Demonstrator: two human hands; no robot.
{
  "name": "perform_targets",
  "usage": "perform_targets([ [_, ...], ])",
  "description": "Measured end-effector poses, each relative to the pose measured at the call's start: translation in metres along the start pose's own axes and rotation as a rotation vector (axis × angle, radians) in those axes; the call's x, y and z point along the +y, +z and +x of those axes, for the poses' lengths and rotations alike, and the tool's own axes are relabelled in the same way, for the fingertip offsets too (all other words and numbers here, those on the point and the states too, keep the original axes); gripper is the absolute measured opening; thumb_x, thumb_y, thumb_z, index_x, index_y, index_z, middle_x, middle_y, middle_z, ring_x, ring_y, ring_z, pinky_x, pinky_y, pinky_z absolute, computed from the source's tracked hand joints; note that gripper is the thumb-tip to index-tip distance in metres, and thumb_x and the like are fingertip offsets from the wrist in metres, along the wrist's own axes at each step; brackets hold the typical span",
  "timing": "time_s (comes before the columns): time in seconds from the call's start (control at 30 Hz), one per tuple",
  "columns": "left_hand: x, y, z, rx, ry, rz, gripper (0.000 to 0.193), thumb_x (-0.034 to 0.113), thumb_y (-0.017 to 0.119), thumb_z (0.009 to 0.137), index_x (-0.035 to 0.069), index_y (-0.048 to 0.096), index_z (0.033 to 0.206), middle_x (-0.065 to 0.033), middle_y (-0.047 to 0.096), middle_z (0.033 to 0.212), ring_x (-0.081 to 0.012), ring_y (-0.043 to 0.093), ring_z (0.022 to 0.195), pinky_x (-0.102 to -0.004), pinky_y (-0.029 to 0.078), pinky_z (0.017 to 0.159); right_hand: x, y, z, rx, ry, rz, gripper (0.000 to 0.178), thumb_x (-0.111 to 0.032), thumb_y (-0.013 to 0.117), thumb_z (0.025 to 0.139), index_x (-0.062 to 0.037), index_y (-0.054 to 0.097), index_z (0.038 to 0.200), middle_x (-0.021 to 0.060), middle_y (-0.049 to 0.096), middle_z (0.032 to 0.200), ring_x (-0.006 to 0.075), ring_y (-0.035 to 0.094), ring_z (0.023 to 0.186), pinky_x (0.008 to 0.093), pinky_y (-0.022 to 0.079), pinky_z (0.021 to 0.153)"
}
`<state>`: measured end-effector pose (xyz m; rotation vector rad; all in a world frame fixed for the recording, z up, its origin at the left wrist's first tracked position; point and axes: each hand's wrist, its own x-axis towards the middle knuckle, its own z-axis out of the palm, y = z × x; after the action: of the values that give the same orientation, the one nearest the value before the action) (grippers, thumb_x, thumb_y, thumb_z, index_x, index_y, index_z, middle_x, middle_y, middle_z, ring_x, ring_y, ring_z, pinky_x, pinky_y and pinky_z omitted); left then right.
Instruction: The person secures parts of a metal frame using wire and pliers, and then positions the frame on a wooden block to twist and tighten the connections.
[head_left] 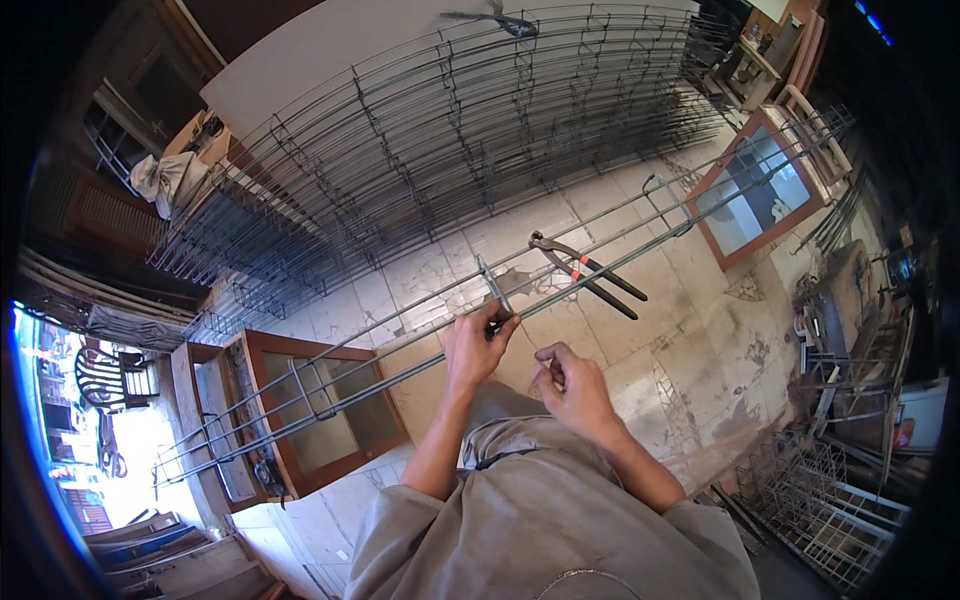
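A long steel rebar cage point(400, 372) runs across in front of me, from lower left to upper right. My left hand point(478, 345) is closed at the cage's near bars, its fingertips pinching the lower end of a wire stirrup point(489, 275). Just right of it and nearer my body, my right hand point(578, 392) is apart from the bars. Its thumb and fingers are curled together, and anything between them is too small to make out. End-cutting pincers point(590, 275) with black and orange handles rest across the bars, right of my left hand.
Finished rebar cages point(430, 130) are stacked high beyond the bars. Wood-framed glass cabinets support the work, one at left point(320, 405) and one at right point(750, 190). Wire racks point(810, 500) and scrap metal stand at the right. A dark chair point(112, 377) is far left.
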<state>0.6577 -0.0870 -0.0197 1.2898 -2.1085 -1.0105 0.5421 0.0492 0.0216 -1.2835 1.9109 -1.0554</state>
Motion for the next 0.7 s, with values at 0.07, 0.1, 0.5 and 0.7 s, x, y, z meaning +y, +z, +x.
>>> perform_targets([
  [0.07, 0.001, -0.004, -0.006, -0.015, 0.061, 0.021, 0.023, 0.028, 0.073, 0.082, 0.005, 0.068, 0.087, -0.0101, 0.071, 0.076, -0.0255, 0.067, 0.066, -0.0364, 0.05, 0.061, -0.003, -0.007, 0.011, 0.116, -0.182, -0.194, 0.011, -0.012, 0.062, 0.088, -0.0007, 0.062, 0.089, 0.0113, 0.058, 0.056, 0.0244, 0.061, 0.049, 0.0361, 0.045, 0.047],
  [0.1, 0.0, -0.006, -0.009, -0.031, 0.082, 0.031, 0.022, 0.028, 0.072, 0.083, 0.006, 0.068, 0.087, -0.011, 0.07, 0.076, -0.0281, 0.067, 0.067, -0.0386, 0.05, 0.062, -0.004, -0.01, 0.019, 0.146, -0.275, -0.309, 0.012, -0.015, 0.065, 0.086, -0.0027, 0.062, 0.086, 0.0084, 0.059, 0.054, 0.0242, 0.06, 0.045, 0.0358, 0.045, 0.044],
  [0.5, -0.027, -0.01, -0.005, -0.142, 0.195, -0.208, 0.024, 0.02, 0.065, 0.088, 0.0, 0.064, 0.101, -0.023, 0.067, 0.093, -0.0424, 0.063, 0.092, -0.0471, 0.049, 0.076, -0.073, 0.014, 0.138, -0.325, -1.177, -0.93, 0.026, -0.018, 0.06, 0.081, -0.0044, 0.055, 0.102, 0.0065, 0.06, 0.051, 0.0246, 0.063, 0.047, 0.0348, 0.045, 0.04],
  [0.7, -0.023, 0.001, -0.004, -0.035, 0.081, -0.047, 0.024, 0.021, 0.056, 0.095, 0.0, 0.064, 0.103, -0.0225, 0.067, 0.095, -0.0406, 0.063, 0.093, -0.0483, 0.048, 0.077, -0.082, 0.041, 0.163, -0.44, -1.173, -0.995, 0.024, -0.016, 0.059, 0.082, -0.0046, 0.056, 0.103, 0.0085, 0.063, 0.059, 0.0299, 0.067, 0.061, 0.0421, 0.052, 0.064],
])
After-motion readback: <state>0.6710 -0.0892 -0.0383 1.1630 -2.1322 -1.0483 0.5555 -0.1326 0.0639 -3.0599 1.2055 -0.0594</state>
